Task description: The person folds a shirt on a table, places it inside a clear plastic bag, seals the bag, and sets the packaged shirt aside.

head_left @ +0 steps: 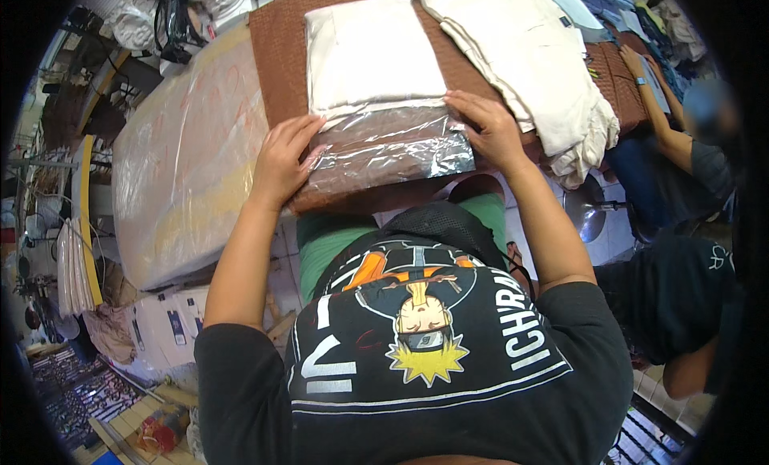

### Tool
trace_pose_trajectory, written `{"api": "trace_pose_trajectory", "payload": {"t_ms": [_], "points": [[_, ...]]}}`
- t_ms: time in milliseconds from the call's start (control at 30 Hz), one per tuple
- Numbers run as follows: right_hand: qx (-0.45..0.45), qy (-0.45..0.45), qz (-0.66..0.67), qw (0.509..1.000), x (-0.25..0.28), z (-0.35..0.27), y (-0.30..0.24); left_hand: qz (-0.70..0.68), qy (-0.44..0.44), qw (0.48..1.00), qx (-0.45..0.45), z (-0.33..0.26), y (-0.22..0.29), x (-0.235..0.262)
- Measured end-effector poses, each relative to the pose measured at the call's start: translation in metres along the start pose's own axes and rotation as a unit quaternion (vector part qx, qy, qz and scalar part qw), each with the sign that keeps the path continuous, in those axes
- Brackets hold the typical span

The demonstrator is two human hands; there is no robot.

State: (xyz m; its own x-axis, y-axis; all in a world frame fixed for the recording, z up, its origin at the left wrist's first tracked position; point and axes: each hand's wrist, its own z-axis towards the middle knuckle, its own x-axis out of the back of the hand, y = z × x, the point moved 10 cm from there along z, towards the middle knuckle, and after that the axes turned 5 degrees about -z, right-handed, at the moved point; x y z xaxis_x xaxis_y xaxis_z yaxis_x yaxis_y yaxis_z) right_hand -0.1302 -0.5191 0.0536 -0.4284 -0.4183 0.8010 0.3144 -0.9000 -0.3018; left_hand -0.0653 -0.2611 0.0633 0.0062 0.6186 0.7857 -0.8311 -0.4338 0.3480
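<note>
In front of me a folded cream garment (pixel 372 52) lies flat inside a clear plastic bag (pixel 392 148). The loose, crinkled end of the bag hangs toward me past the table edge. My left hand (pixel 284 157) is closed on the bag's left side, by the garment's near left corner, fingers above and thumb lower on the plastic. At the near right corner, my right hand (pixel 490 130) grips the opposite side of the bag in the same manner. Parts of both hands' fingertips are hard to make out against the shiny film.
A brown textured cloth (pixel 280 72) covers the table. To the right lies a pile of cream garments (pixel 521 56). A large plastic-wrapped bundle (pixel 188 144) stands at the left. Another person (pixel 681 144) works at the far right, beside a metal stool (pixel 585 209).
</note>
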Motion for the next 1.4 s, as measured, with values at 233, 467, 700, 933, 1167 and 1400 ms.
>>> {"api": "trace_pose_trajectory", "payload": {"t_ms": [233,467,700,933,1167,1400], "points": [[0.088,-0.005,-0.077,0.993,-0.008,0.008,-0.011,-0.002,-0.045,0.998,-0.049,0.012,-0.002,-0.015],[-0.112,-0.004,0.049,0.992,-0.010,0.028,0.030,-0.172,-0.085,0.957,0.216,0.019,-0.061,-0.033],[-0.232,-0.020,0.079,0.969,-0.028,0.046,0.054,-0.186,-0.043,0.935,0.299,0.030,-0.098,-0.044],[-0.303,-0.104,0.087,0.943,-0.038,0.051,0.056,-0.194,-0.037,0.912,0.359,0.026,-0.119,-0.056],[-0.332,-0.117,0.066,0.934,-0.046,0.048,0.068,-0.247,-0.006,0.885,0.396,0.026,-0.116,-0.058],[-0.359,-0.086,0.137,0.919,-0.052,0.054,0.076,-0.195,-0.001,0.906,0.375,0.025,-0.117,-0.055]]}}
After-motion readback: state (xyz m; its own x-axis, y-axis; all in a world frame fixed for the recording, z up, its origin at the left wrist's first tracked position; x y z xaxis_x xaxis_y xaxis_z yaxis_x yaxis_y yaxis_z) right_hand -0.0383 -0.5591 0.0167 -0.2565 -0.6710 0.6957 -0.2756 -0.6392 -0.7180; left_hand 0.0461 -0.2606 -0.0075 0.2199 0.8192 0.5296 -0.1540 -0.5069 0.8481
